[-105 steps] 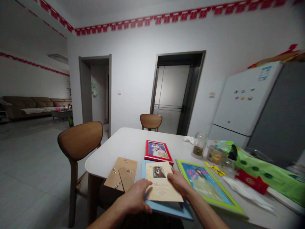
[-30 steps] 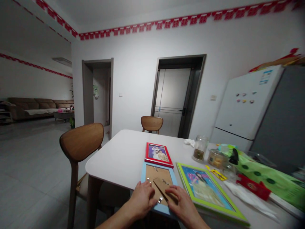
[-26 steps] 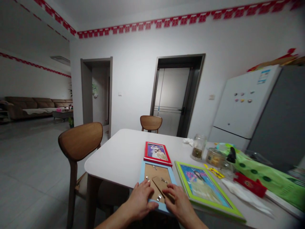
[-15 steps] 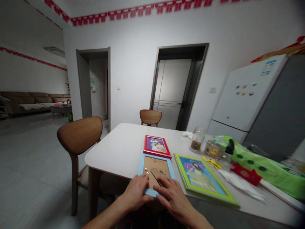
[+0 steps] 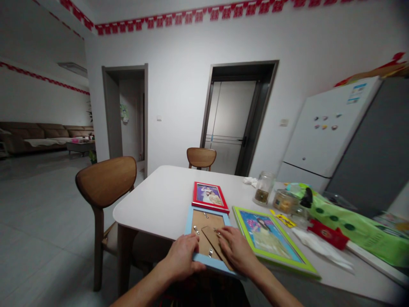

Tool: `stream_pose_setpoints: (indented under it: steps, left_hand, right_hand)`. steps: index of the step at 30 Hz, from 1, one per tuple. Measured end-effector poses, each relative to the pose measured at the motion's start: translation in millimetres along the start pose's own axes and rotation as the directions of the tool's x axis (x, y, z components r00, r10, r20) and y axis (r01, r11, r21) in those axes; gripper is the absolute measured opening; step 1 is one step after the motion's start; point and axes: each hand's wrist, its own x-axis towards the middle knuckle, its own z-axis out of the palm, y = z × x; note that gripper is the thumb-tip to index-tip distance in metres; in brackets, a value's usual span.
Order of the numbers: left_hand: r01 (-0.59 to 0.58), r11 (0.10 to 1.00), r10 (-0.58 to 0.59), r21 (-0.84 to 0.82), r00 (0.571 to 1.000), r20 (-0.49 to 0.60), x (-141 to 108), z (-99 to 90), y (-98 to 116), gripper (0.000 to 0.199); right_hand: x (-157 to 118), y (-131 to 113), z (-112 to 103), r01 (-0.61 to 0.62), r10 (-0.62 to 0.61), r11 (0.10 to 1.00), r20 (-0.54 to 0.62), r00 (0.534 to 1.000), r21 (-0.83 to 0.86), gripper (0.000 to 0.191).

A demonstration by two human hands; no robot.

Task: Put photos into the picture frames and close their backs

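A light blue picture frame [image 5: 189, 221] lies face down at the table's near edge, its brown backboard [image 5: 204, 217] with a fold-out stand [image 5: 213, 244] showing. Metal clips sit along the backboard's edges, one at the left [image 5: 196, 230] and one at the bottom [image 5: 211, 252]. My left hand [image 5: 182, 255] is closed on the frame's lower left edge, thumb along the bottom. The bent fingers of my right hand [image 5: 235, 248] are at the clip on the right side, which they partly cover. Just beyond lies a red picture frame [image 5: 211, 197] with a photo, face up.
To the right lies a green picture frame [image 5: 271, 238] with a photo. Further right are a glass jar [image 5: 263, 188], a tub of food [image 5: 283, 201], a yellow packet [image 5: 285, 220], tissue [image 5: 322, 249] and a green bag [image 5: 361, 226]. A wooden chair [image 5: 107, 181] stands at the left.
My right hand has moved from the frame's bottom edge up and right to the right-hand clip, uncovering the bottom clip. My left hand stays on the lower left edge.
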Motion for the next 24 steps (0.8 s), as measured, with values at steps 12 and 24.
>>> stream_pose_setpoints:
  steps: [12,24]
  left_hand:
    - [0.023,1.0,-0.022,-0.009,1.0,0.009,0,-2.5,4,0.033]
    - [0.064,0.998,-0.064,-0.026,0.998,-0.006,-2,-2.5,7,0.035]
  right_hand:
    - [45,20,15,-0.149,0.147,0.987,-0.043,0.988,-0.058,0.024]
    - [31,40,8,-0.111,0.107,0.991,-0.065,0.992,-0.073,0.028]
